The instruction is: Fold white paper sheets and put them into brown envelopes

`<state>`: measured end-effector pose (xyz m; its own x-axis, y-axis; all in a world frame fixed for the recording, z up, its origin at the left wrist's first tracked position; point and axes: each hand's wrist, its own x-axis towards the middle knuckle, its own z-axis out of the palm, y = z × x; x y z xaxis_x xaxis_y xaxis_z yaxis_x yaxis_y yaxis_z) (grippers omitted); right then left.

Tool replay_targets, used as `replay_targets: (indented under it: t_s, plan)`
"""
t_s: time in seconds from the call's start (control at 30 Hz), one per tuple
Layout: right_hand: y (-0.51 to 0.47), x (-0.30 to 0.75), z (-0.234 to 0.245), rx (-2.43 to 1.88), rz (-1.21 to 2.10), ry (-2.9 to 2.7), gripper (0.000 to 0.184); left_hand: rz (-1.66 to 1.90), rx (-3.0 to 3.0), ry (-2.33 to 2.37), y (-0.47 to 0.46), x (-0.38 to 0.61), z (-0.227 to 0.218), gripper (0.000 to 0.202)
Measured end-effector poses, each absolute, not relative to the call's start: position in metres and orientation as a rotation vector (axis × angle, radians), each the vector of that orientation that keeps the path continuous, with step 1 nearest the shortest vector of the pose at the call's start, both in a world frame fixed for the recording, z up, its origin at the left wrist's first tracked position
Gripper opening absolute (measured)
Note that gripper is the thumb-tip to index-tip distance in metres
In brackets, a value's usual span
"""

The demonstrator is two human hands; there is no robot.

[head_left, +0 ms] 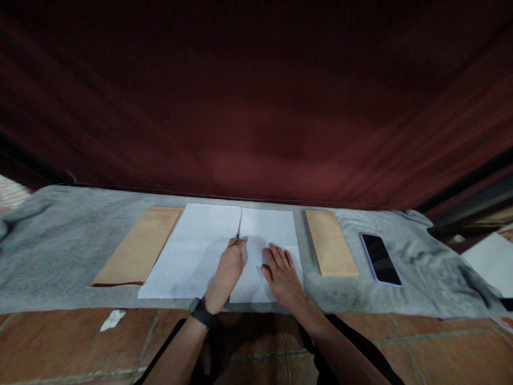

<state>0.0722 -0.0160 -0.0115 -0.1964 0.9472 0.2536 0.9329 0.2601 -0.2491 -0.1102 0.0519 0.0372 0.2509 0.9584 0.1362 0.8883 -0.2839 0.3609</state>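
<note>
Two white sheets of paper lie side by side on a grey cloth, the left sheet (pixel 180 267) and the right sheet (pixel 268 222), with a narrow gap between them. My left hand (pixel 229 262) is closed at this gap, over the inner edges of the paper. A thin dark sliver shows just above its fingers; whether it is a held tool or shadow in the gap, I cannot tell. My right hand (pixel 282 272) rests flat on the right sheet, fingers stretched out. A dark watch (pixel 202 313) circles my left wrist.
Flat brown paper envelopes (pixel 138 246) lie left of the sheets. A stack of narrower tan envelopes (pixel 331 243) and a phone (pixel 380 259) in a purple case lie to the right. Behind the grey cloth (pixel 72 240) hangs a dark red curtain (pixel 256 133). Crumpled paper (pixel 113 319) is on the tiled floor.
</note>
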Motion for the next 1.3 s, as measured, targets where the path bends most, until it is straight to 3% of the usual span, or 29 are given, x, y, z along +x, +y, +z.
replay_targets:
  t_s: [0.23, 0.47, 0.7, 1.3]
  plan:
    - [-0.015, 0.069, -0.015, -1.792, 0.039, -2.209, 0.051, 0.619, 2.398, 1.79, 0.02, -0.076, 0.038, 0.045]
    - [-0.022, 0.071, -0.025, -1.731, -0.116, -2.27, 0.063, 0.584, 2.506, 1.578, -0.011, -0.045, -0.012, 0.065]
    - [-0.023, 0.081, -0.024, -1.822, -0.069, -2.152, 0.06, 0.611, 2.559, 1.705, -0.013, -0.065, -0.017, 0.072]
    - [-0.041, 0.111, -0.021, -1.881, -0.126, -1.974, 0.061, 0.579, 2.548, 1.826, -0.024, -0.08, -0.01, 0.059]
